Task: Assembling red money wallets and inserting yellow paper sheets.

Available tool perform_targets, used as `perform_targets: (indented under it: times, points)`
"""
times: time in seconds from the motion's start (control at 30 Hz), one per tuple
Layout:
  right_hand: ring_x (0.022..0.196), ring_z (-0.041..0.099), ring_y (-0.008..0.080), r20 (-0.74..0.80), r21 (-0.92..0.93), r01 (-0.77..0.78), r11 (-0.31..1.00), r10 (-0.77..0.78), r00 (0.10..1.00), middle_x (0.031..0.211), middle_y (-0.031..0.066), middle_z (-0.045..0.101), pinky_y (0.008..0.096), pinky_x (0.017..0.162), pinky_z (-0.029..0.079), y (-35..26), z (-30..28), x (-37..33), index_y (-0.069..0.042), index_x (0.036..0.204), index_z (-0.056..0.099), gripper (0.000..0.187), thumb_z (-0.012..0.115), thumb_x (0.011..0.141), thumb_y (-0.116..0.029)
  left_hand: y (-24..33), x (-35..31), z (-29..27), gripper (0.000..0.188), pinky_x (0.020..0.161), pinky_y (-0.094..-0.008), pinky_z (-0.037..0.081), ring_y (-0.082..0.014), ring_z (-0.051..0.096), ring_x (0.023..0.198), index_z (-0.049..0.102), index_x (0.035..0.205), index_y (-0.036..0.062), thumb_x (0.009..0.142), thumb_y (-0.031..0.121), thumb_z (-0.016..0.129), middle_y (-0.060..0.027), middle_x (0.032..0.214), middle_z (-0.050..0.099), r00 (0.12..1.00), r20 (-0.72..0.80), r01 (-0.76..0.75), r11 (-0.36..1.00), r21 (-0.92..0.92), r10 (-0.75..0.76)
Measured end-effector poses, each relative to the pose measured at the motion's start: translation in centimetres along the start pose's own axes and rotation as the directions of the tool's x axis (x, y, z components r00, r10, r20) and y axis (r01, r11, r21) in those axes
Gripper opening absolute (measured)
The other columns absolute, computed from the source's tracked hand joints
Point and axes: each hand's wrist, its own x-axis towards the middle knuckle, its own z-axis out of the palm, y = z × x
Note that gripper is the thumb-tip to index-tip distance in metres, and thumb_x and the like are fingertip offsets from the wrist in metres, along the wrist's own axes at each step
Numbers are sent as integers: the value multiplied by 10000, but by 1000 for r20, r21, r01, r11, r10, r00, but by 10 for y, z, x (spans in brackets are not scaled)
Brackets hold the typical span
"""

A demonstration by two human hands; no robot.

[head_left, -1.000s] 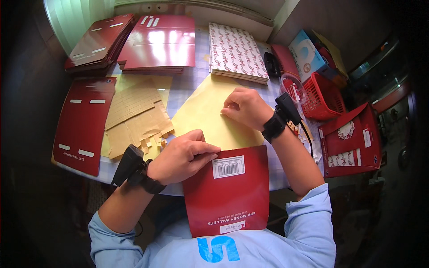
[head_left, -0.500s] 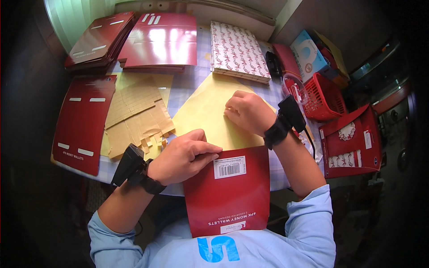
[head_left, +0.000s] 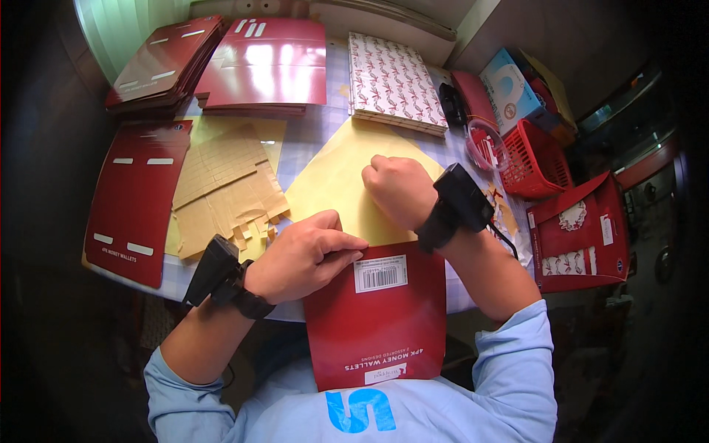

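A red printed card sleeve point(head_left: 373, 325) with a white barcode label lies in front of me, its near end against my shirt. My left hand point(head_left: 306, 255) pinches its far edge, with thumb and index finger meeting at the edge above the label. Beyond that edge a plain yellow sheet point(head_left: 332, 177) lies turned cornerwise on the table. Over this sheet is my right hand point(head_left: 395, 188), its fingers curled closed and pointing left. Whatever those fingers may hold is hidden.
At left lie a slotted red card point(head_left: 136, 199) and scored brown tape strips point(head_left: 221, 192). Red card stacks point(head_left: 262, 63) and patterned white wallets point(head_left: 391, 77) stand at the back. On the right are a red basket point(head_left: 528, 166), a round clear tub point(head_left: 487, 144) and a filled red pack point(head_left: 580, 236).
My right hand has drawn slightly left and nearer, its wrist turning and fingers curling tighter. The left hand keeps its place on the card sleeve.
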Motion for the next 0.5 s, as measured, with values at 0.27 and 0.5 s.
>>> perform_targets:
  times: [0.27,0.5]
  points:
    - [678,646,317,-175,523,-102,846,224,959,723,148,634,368,640,531,31,2,-6,4,763,652,61,641,740,-52,-1,0,1,154,667,-343,489,-252,594,735,737,1003,84,863,133,698,-93,793,557,1000,-2,-10,1000,1,10]
    - [695,650,292,-102,588,-70,806,160,982,759,144,640,371,663,532,27,-5,-11,8,770,668,63,661,753,-53,-1,0,1,153,667,-344,490,-255,595,736,739,1002,83,864,133,698,-97,795,562,1000,1,-2,1000,11,2]
